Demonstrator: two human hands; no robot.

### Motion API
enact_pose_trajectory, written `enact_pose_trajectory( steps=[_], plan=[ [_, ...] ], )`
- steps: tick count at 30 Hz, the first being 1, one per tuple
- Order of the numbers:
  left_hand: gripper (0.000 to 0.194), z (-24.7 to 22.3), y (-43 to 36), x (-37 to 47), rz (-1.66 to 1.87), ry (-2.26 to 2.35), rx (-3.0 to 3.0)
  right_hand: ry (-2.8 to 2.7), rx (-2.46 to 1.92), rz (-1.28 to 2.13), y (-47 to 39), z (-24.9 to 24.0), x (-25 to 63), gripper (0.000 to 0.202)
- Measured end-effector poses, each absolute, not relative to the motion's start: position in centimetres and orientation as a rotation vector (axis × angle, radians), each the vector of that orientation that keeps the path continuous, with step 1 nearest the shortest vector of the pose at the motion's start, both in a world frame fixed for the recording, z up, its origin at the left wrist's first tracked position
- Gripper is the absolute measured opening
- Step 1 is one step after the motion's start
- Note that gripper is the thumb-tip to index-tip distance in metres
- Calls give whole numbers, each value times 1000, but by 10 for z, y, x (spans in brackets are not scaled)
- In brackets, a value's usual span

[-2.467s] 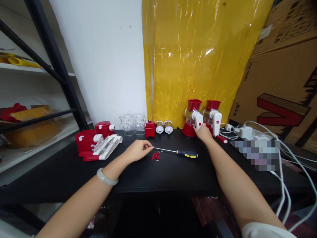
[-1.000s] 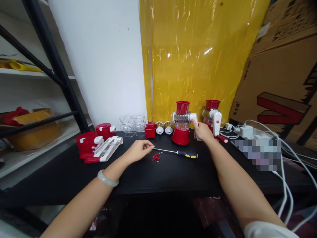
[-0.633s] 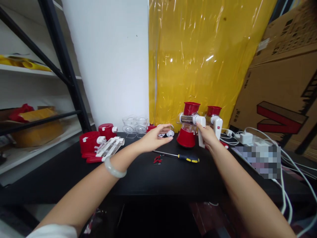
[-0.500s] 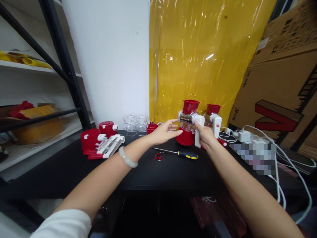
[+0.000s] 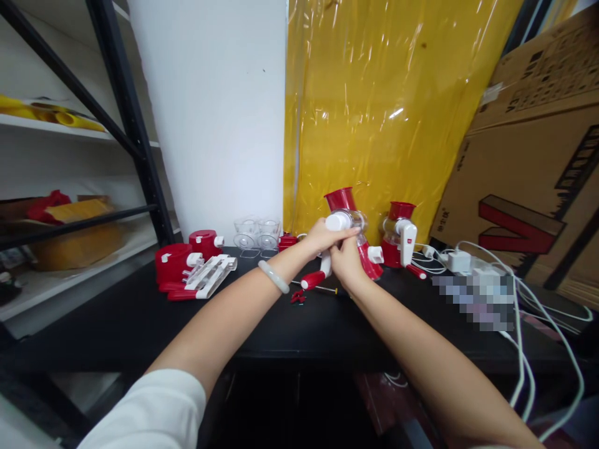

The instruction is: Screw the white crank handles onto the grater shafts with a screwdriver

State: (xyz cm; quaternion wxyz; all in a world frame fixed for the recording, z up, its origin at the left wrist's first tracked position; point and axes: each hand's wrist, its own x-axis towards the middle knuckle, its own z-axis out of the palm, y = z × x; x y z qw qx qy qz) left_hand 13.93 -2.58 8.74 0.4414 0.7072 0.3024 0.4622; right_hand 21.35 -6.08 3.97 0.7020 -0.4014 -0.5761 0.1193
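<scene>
A red and white rotary grater [image 5: 340, 199] with a clear barrel is tilted between my hands. My left hand [image 5: 324, 238] is closed around its middle, below the white round cap. My right hand [image 5: 347, 259] grips it lower down, next to the crank, its fingers partly hidden. The crank's red knob [image 5: 312, 280] points down to the left. Under my hands, a screwdriver [image 5: 327, 289] lies on the black table, its handle mostly covered. Small red parts [image 5: 298, 297] lie beside the shaft.
Another rotary grater [image 5: 401, 234] stands to the right, near white cables and a charger [image 5: 458, 260]. Red grater bases [image 5: 173, 265], white-and-clear parts [image 5: 213, 274] and clear cups [image 5: 256, 234] are on the left. A large cardboard box [image 5: 528, 174] leans at right.
The grater has turned and tilted, its crank swinging round to the left. My left hand has moved right and closed on it; my right hand has shifted left.
</scene>
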Motion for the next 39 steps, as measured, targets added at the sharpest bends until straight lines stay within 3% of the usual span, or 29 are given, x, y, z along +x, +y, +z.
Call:
enact_pose_trajectory(
  steps=[6, 11, 15, 21, 24, 26, 32, 34, 39],
  plan=[
    [62, 95, -5, 121, 1237, 1056, 1931, -1354, -956, 335, -44, 27, 210, 51],
    [57, 84, 14, 111, 1154, 929, 2081, -1414, -1025, 424, -36, 14, 209, 31],
    [45, 73, 26, 110, 1131, 811, 2120, -1425, -1004, 474, -31, 7, 205, 28],
    [45, 55, 46, 100, 1140, 740, 2143, -1526, -1004, 539, -28, 9, 209, 26],
    [46, 44, 55, 87, 1147, 728, 2006, -1564, -1033, 672, -40, 27, 221, 12],
    [48, 39, 59, 80, 1128, 694, 1900, -1530, -991, 615, -52, 47, 233, 12],
    [54, 41, 54, 75, 969, 646, 1850, -1499, -1073, -109, -51, 90, 276, 31],
    [53, 47, 50, 75, 949, 688, 1834, -1540, -1155, -132, -39, 91, 285, 41],
    [44, 70, 41, 68, 1047, 842, 1812, -1715, -1023, 137, -16, 94, 299, 22]
  ],
)
